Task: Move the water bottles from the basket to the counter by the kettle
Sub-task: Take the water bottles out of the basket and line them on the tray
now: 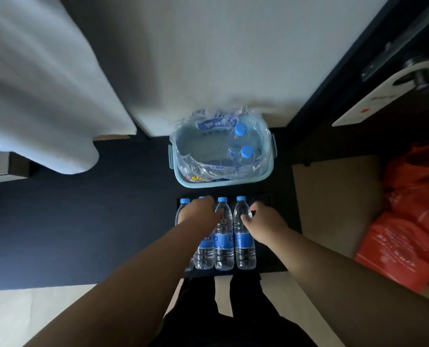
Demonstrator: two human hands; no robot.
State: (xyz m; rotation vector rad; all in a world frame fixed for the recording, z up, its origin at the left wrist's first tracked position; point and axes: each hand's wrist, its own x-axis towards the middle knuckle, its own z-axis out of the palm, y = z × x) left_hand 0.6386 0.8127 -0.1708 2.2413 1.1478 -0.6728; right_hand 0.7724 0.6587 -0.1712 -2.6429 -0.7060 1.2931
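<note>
Clear ribbed plastic bottles [224,234], blue-capped

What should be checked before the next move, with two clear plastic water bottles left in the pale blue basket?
1. Bottles left in the pale blue plastic basket: two blue-capped clear bottles upright, reachable: ok.
2. Row of four blue-labelled bottles on the dark tray: upright: ok.
3. Left hand: resting over the row, grip hidden: cannot tell.
4. Right hand: fingers against the rightmost bottle, not free: not ok.
5. Loose clear plastic wrap in the basket may snag: not ok.
6. Kettle in view: cannot tell.
</note>
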